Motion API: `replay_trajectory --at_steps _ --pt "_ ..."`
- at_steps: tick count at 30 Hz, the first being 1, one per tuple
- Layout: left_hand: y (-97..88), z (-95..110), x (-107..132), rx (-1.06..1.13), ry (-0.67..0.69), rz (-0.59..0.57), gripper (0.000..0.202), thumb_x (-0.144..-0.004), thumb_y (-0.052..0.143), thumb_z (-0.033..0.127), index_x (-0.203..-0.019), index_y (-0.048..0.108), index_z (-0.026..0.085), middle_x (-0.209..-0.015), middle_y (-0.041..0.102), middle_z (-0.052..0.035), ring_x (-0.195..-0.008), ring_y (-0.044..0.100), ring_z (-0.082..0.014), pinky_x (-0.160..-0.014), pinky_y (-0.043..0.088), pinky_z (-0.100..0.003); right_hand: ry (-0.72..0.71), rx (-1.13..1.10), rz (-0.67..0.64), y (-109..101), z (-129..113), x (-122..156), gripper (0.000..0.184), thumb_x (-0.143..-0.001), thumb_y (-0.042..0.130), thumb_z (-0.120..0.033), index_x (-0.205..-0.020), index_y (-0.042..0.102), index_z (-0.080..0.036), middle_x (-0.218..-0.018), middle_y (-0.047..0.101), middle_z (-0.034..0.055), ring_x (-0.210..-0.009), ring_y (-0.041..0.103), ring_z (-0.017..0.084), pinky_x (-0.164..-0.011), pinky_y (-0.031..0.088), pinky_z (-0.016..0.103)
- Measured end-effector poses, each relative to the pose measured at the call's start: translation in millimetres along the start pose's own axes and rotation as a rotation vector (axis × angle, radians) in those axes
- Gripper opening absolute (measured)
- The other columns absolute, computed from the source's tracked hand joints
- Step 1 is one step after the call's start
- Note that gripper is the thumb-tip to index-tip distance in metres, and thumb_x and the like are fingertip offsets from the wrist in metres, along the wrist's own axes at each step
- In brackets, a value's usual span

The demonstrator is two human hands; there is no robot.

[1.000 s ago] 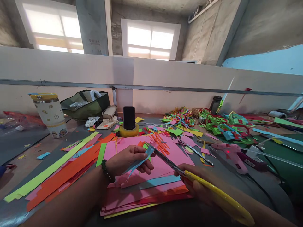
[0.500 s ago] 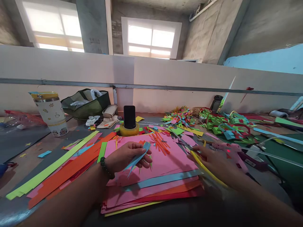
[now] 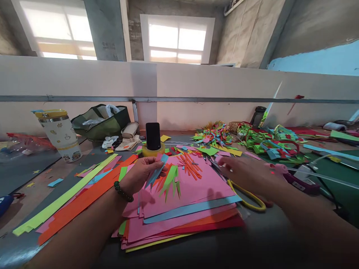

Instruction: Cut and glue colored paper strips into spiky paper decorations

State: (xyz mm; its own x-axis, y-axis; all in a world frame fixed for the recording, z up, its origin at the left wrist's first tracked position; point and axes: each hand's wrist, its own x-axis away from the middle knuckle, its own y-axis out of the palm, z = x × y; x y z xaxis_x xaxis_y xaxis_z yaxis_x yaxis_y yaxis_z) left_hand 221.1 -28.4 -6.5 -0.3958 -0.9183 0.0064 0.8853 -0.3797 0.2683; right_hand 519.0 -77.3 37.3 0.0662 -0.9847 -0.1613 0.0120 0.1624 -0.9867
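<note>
Slanting lengthwise, pointed end lower left, blue strip [image 3: 157,169] pinched in left hand [image 3: 141,170]; right hand [image 3: 238,170] unclenched.

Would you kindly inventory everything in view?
paper stack: one, mostly pink, centre
paper piece: one, blue, in left hand
fringed paper: one, green, on stack
thin strips: several, orange, on stack
long strips: several, mixed, left
scissors: one, yellow-handled, near right hand
glue gun: one, pink, right
tape roll: one, yellow, centre
phone: one, black, at tape roll
tumbler: one, white-yellow, left
bag: one, green, back left
paper crafts: many, multicoloured, back right
windows: two, white, background
left hand: one, centre
right hand: one, centre right
</note>
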Motion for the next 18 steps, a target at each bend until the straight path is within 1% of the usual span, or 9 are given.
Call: replay_trajectory --at_steps 1,3,5,7,10,12,15,18 --pt "0.8 -2.4 -0.1 -0.012 -0.005 -0.012 0.022 -0.067 0.077 0.029 -0.077 0.067 0.012 -0.071 0.07 -0.0043 -0.066 0.064 -0.0134 -0.066 0.049 -0.025 -0.077 -0.066 -0.002 -2.9 -17.1 -4.1 0.027 -0.087 0.041 -0.037 -0.088 0.064 -0.021 -0.083 0.067 0.0063 -0.074 0.06 0.021 -0.06 0.036 0.028" --pt "2.3 -7.6 -0.5 -0.036 -0.037 -0.071 0.025 -0.067 0.077 0.031 -0.08 0.066 0.012 -0.078 0.07 -0.006 -0.073 0.065 -0.0152 -0.065 0.047 -0.025 -0.276 -0.244 -0.1 0.3 -50.2 -14.0 0.026 -0.086 0.044 -0.038 -0.087 0.064 -0.021 -0.08 0.066 0.0038 -0.071 0.058 0.017 -0.059 0.036 0.024" --pt "3.1 -13.5 -1.6 -0.049 -0.108 -0.158 0.028 -0.067 0.077 0.032 -0.083 0.066 0.012 -0.083 0.07 -0.0084 -0.077 0.066 -0.0167 -0.064 0.046 -0.024 -0.351 -0.301 -0.153 12.9 -75.0 -24.7 0.027 -0.084 0.051 -0.038 -0.098 0.064 -0.02 -0.082 0.066 0.0042 -0.072 0.058 0.017 -0.061 0.037 0.024" --pt "3.1 -19.8 -3.5 -0.042 -0.192 -0.209 0.029 -0.067 0.076 0.033 -0.082 0.064 0.011 -0.078 0.069 -0.008 -0.071 0.065 -0.0158 -0.06 0.045 -0.023 -0.359 -0.305 -0.178 29.3 -87.6 -34.5 0.028 -0.081 0.055 -0.035 -0.102 0.064 -0.019 -0.085 0.067 0.0052 -0.075 0.059 0.018 -0.061 0.037 0.024" --pt "1.7 -28.1 -7.6 -0.021 -0.258 -0.189 0.027 -0.069 0.075 0.034 -0.076 0.06 0.013 -0.068 0.066 -0.0037 -0.059 0.062 -0.0129 -0.054 0.044 -0.022 -0.331 -0.309 -0.226 50.8 -88.9 -45.9 0.024 -0.078 0.057 -0.03 -0.098 0.065 -0.018 -0.085 0.068 0.0045 -0.072 0.059 0.016 -0.056 0.037 0.022" --pt "1.1 -31.5 -9.9 -0.021 -0.27 -0.163 0.026 -0.068 0.075 0.032 -0.074 0.057 0.014 -0.067 0.065 -0.003 -0.056 0.061 -0.0117 -0.052 0.044 -0.022 -0.319 -0.317 -0.269 59.1 -85.7 -50.4 0.02 -0.078 0.057 -0.028 -0.092 0.065 -0.017 -0.08 0.068 0.0027 -0.067 0.058 0.014 -0.052 0.036 0.02" --pt "2.0 -32.3 -10.4 -0.022 -0.296 -0.124 0.024 -0.067 0.076 0.028 -0.073 0.058 0.013 -0.069 0.065 -0.0037 -0.058 0.061 -0.0109 -0.053 0.045 -0.021 -0.328 -0.31 -0.282 60.6 -83.1 -51.2 0.018 -0.081 0.055 -0.031 -0.082 0.066 -0.016 -0.072 0.067 0.0008 -0.064 0.057 0.012 -0.052 0.035 0.018" --pt "3.2 -29.0 -8.2 0.006 -0.314 -0.109 0.021 -0.068 0.075 0.025 -0.075 0.061 0.012 -0.069 0.065 -0.0044 -0.064 0.063 -0.0115 -0.057 0.047 -0.02 -0.305 -0.267 -0.192 51.2 -76.6 -45.9 0.019 -0.083 0.051 -0.029 -0.081 0.066 -0.017 -0.074 0.067 0.0016 -0.066 0.057 0.012 -0.054 0.034 0.02"
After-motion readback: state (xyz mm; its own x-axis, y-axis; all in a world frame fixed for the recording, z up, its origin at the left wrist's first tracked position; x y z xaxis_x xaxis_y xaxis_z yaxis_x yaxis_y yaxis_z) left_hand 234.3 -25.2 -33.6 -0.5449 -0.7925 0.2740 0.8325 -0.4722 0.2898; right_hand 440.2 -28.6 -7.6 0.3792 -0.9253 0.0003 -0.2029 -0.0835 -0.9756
